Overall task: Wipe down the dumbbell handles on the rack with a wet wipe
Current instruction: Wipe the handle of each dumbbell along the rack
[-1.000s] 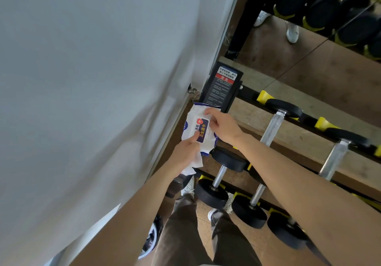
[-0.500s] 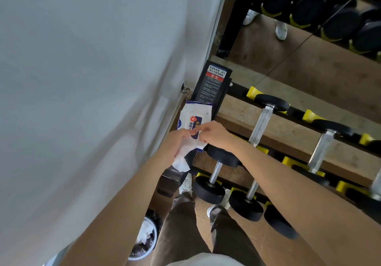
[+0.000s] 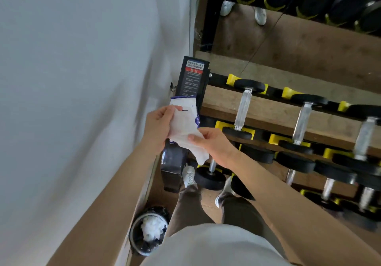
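A white wet wipe [image 3: 184, 130] is stretched between my two hands in front of the rack's left end. My left hand [image 3: 157, 128] grips its upper left part, and my right hand [image 3: 212, 144] pinches its lower right edge. Behind the wipe, the white and blue wipe pack [image 3: 190, 102] rests on the rack's end post. The dumbbell rack [image 3: 274, 105] runs to the right, with chrome handles [image 3: 244, 106] between black heads in yellow cradles. A lower dumbbell [image 3: 210, 177] sits just under my right hand.
A grey wall [image 3: 82, 80] closes the left side. A black warning sign [image 3: 192, 78] stands on the rack's end. A small bin [image 3: 149, 230] with used white wipes sits on the floor by my left leg. A mirror at the top reflects more dumbbells.
The wipe has come out of the pack and is now spread between both hands. My hands have drawn back from the pack, toward me.
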`<state>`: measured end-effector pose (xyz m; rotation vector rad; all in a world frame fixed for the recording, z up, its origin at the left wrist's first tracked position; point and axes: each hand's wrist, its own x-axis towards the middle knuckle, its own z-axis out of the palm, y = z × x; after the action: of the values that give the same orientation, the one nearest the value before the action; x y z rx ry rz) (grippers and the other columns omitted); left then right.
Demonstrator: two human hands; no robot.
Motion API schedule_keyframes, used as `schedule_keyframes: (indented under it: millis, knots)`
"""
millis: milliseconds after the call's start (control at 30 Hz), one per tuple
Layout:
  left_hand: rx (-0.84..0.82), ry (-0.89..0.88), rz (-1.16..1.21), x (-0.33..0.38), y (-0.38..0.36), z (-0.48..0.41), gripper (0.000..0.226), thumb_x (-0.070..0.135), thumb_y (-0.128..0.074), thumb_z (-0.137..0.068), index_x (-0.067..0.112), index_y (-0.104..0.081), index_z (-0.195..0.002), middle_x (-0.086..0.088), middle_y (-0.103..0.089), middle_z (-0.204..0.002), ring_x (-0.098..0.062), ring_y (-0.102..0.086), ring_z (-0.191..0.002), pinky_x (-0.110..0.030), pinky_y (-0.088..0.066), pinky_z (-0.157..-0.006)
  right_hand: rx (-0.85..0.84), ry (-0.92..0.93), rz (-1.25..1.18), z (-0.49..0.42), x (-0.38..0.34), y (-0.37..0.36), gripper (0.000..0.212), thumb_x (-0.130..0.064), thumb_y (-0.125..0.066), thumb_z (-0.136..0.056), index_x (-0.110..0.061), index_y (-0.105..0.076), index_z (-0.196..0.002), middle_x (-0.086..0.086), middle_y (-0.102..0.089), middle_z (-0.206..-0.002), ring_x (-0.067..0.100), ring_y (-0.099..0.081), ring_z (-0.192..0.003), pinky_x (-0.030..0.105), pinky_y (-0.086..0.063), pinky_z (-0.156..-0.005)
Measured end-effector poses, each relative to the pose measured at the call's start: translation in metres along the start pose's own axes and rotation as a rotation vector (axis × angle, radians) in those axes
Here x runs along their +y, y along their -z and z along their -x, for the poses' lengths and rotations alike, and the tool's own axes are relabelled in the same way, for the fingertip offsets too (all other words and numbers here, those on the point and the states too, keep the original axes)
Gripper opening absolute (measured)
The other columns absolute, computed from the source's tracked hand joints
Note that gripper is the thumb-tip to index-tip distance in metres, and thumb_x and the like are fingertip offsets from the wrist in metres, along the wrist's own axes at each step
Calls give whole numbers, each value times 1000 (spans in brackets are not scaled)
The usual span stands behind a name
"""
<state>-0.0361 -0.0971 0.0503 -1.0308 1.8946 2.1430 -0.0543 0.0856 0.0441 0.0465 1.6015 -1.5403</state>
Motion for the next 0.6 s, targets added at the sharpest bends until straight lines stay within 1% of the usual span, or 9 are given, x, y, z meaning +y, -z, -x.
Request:
schedule_keyframes:
  millis: [100,133,200,233,300,333,400,500,600]
  knots:
    - [74,17,-79,1,-12,-6,31,30,-55,-102,21,-79,-84,-15,-76,-99,-31,-70,-88,-42,-58,-75,36,6,-159,13,2,14,48,-38,-79,-82,1,-69,-108,33,-63,-106,33,-58,-91,47,-44,-82]
    - [72,77,-16,3,-17,-7,31,34,-56,-102,19,-79,-88,-17,-76,-101,-30,-70,-86,-40,-58,-73,52,3,-255,17,2,22,42,-33,-77,-84,1,-68,-109,29,-64,-105,33,-58,-93,47,-45,-83]
    - [-35,273,294,6,-31,-2,45,50,-54,-100,12,-75,-111,-15,-73,-110,-26,-72,-87,-32,-59,-70,56,-8,-465,26,-3,37,24,-22,-67,-92,-5,-67,-109,17,-66,-106,30,-62,-95,40,-52,-83]
    - [-117,355,476,5,-38,4,57,58,-52,-98,11,-68,-125,-12,-71,-117,-25,-72,-95,-32,-59,-75,48,-1,-552,29,-6,44,18,-19,-63,-95,-8,-66,-109,14,-67,-106,27,-63,-95,37,-54,-82]
    - [-219,433,657,-9,-59,17,69,64,-53,-93,12,-59,-139,-10,-67,-129,-30,-65,-119,-41,-52,-99,39,26,-657,36,-9,59,16,-19,-58,-99,-10,-63,-111,13,-66,-108,25,-64,-97,38,-55,-84]
    - [-278,466,664,-17,-72,26,70,63,-55,-92,11,-59,-138,-13,-64,-135,-33,-58,-128,-47,-44,-110,54,36,-673,39,-9,68,19,-19,-57,-100,-9,-61,-115,14,-65,-110,26,-64,-99,40,-56,-87]
    - [-375,477,578,-28,-96,40,60,54,-57,-93,9,-66,-131,-18,-59,-140,-34,-53,-133,-50,-32,-119,87,46,-670,44,-6,86,30,-18,-55,-101,-2,-57,-127,17,-63,-116,29,-63,-105,46,-54,-94]
    - [-442,357,432,-33,-128,43,31,26,-54,-102,7,-63,-125,-14,-61,-119,-29,-59,-113,-42,-46,-103,151,63,-654,56,3,117,31,-16,-54,-101,-1,-58,-127,18,-61,-118,30,-61,-108,51,-49,-100]
    - [-323,361,463,-36,-146,40,32,14,-62,-98,13,-57,-130,-13,-64,-118,-29,-64,-107,-42,-52,-97,215,62,-599,67,12,144,22,-16,-59,-98,-4,-65,-115,12,-68,-108,25,-66,-99,40,-57,-85]
